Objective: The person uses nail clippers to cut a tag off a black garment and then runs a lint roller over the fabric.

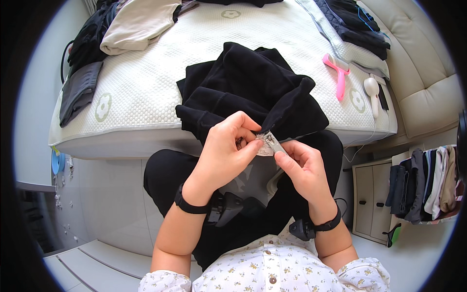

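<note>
A black garment point(248, 87) lies crumpled on the near edge of the bed, with its closest part drawn toward my lap. Pinched between the thumb and fingers of my left hand point(226, 146) is the white care label point(264, 149) of that garment. My right hand point(304, 168) grips a small silver nail clipper point(275, 144) by its lever end. The clipper's head is up at the label, close to the garment's seam. Whether its jaws touch any thread is too small to tell.
On the bed point(160, 80), a pink lint roller point(338, 75) and a white corded handheld device point(372, 92) lie to the right. Folded clothes sit at the far left, including beige trousers point(138, 24). Hanging clothes point(423, 182) and a cabinet point(372, 199) stand at the right.
</note>
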The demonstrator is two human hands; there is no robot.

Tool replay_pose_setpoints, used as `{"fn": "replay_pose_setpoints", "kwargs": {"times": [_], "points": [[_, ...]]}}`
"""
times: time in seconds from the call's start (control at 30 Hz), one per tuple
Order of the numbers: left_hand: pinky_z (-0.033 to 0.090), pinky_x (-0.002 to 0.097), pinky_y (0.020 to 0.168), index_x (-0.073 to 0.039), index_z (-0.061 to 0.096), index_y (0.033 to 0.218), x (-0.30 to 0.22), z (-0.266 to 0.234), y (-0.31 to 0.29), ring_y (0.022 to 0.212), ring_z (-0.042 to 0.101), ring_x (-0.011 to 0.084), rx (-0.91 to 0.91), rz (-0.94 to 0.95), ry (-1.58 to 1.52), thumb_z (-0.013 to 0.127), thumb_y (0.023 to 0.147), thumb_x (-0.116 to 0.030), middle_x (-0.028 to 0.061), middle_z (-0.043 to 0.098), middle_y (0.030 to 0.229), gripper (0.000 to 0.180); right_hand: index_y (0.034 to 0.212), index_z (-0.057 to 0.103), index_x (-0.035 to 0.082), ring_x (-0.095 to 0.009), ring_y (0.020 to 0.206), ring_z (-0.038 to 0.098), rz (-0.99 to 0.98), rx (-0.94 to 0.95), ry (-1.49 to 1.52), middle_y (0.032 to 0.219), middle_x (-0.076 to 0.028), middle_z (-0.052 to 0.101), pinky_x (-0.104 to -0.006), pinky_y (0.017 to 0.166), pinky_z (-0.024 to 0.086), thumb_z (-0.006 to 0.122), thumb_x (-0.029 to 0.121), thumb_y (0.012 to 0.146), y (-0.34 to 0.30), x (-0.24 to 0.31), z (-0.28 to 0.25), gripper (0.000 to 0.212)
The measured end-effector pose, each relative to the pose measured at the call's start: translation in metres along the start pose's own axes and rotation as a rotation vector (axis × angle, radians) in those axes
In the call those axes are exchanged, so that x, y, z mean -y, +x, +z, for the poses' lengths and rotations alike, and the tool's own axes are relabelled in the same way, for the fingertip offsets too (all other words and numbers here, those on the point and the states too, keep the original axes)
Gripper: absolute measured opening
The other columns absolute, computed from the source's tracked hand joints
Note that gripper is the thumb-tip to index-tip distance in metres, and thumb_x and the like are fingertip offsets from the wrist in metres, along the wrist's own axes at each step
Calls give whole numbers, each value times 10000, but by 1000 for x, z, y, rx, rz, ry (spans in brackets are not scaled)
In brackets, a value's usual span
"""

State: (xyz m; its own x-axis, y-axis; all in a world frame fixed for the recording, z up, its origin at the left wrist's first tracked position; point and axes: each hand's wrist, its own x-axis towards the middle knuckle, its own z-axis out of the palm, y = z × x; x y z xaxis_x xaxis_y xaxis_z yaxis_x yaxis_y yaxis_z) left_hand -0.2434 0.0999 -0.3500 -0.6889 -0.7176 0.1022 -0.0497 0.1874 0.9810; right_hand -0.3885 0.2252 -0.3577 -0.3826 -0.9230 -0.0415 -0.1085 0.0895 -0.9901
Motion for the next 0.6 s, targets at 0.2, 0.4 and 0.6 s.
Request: {"fn": "replay_pose_setpoints", "kwargs": {"times": [0.2,0.4,0.6], "points": [[338,169,530,12,563,929,0,1,3,582,444,6,9,10,33,680,786,32,10,610,687,186,928,657,-47,-21,612,488,5,1,-1,687,15,589,-178,540,379,674,223,883,1,2,1,274],[360,177,528,8,561,928,1,7,1,567,465,27,-36,82,149,682,762,48,19,599,664,209,925,656,-47,-25,615,490,37,12,5,690,10,590,-181,543,381,671,228,886,0,-2,2,278],[369,183,524,15,559,923,2,9,2,558,468,32,-67,99,174,676,750,58,16,599,653,213,921,651,-42,-21,610,471,26,14,18,687,19,576,-182,537,373,672,225,887,-2,-4,7,270]]}}
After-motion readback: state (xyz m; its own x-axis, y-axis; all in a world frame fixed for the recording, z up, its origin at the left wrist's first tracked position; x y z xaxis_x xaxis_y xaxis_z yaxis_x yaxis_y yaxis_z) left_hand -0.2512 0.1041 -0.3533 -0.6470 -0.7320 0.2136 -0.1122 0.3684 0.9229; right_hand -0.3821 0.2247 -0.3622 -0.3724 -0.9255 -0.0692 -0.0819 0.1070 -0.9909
